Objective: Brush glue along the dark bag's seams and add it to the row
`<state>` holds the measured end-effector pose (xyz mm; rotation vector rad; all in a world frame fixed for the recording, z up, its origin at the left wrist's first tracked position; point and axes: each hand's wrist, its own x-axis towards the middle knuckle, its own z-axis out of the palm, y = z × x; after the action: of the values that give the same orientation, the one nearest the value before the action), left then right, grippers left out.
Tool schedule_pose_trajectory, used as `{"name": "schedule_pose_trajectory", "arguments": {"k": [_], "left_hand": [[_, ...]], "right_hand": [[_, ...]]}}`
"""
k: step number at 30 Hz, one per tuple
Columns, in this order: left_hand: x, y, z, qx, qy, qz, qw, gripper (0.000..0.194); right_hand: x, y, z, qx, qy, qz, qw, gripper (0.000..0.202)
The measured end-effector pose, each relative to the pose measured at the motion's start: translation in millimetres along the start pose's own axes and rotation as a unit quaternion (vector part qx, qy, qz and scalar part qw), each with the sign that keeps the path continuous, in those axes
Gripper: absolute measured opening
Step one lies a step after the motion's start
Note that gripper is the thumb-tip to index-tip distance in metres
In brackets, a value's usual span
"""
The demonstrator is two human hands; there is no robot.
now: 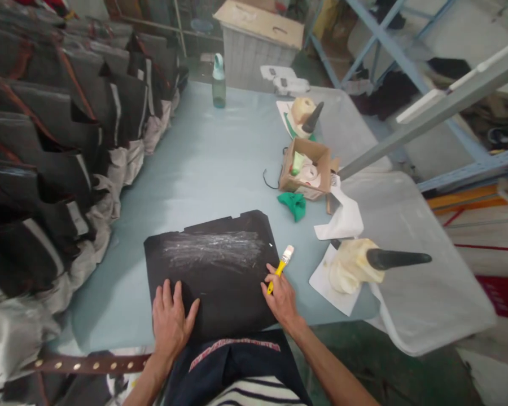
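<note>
A black sheet lies on the light blue table, with whitish streaks smeared across its upper half. My left hand rests on its lower left part, fingers spread and holding nothing. At the sheet's right edge, my right hand has its fingers closed round a yellow-handled brush, whose pale bristles point up and away. Right of the brush, a cream-coloured container with a black conical spout sits on a white sheet.
Rows of dark bags line the left side. A cardboard box, a green cloth, a second spouted container and a bottle stand farther back. Plastic bins flank the table's right edge, beneath a slanting metal bar.
</note>
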<state>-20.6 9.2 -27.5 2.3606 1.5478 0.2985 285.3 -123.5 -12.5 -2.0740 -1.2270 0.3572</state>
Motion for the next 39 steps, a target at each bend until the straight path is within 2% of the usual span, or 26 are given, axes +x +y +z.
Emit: {"name": "schedule_pose_trajectory", "arguments": {"k": [4,8,10,11,12,13,14,16,17,20,24,28,33,39], "left_hand": [[8,9,4.9,0.006,0.001,-0.002,1.000,0.078],[10,11,2.4,0.018,0.008,0.025,0.999,0.081],[12,11,1.0,0.029,0.011,0.034,0.999,0.082],[14,11,0.7,0.035,0.011,0.037,0.999,0.083],[15,11,0.5,0.040,0.009,0.041,0.998,0.084],[16,11,0.5,0.044,0.007,0.046,0.998,0.086],[16,11,0.6,0.048,0.005,0.048,0.998,0.087],[17,12,0.9,0.051,0.005,0.047,0.998,0.089],[17,11,1.0,0.051,0.007,0.044,0.998,0.088],[16,10,1.5,0.042,0.014,0.039,0.998,0.083],[14,7,1.9,0.029,0.015,0.044,0.998,0.081],[13,4,1.3,0.019,0.009,0.048,0.999,0.081],[14,6,-2.3,0.010,0.000,0.057,0.998,0.083],[19,15,-11.3,-0.012,-0.011,0.040,0.999,0.085]], "right_hand": [[13,-11,-39,0.075,-0.007,0.000,0.997,0.018],[10,-34,-88,0.164,-0.008,0.005,0.986,0.016],[8,-48,-112,0.199,0.011,0.030,0.979,0.029],[9,-55,-123,0.234,0.033,0.066,0.969,0.036],[10,-61,-134,0.285,0.063,0.114,0.950,0.043],[13,-68,-144,0.354,0.098,0.170,0.914,0.050],[17,-73,-154,0.431,0.128,0.222,0.865,0.055],[24,-83,-169,0.558,0.152,0.272,0.769,0.061],[26,-87,-175,0.599,0.149,0.272,0.738,0.061],[25,-99,-181,0.663,0.139,0.263,0.687,0.049],[11,-114,-170,0.696,0.142,0.271,0.649,0.040],[-1,-127,-159,0.695,0.170,0.278,0.641,0.035],[-11,-137,-163,0.701,0.182,0.280,0.631,0.035],[-21,-128,-172,0.713,0.163,0.314,0.606,0.039]]}}
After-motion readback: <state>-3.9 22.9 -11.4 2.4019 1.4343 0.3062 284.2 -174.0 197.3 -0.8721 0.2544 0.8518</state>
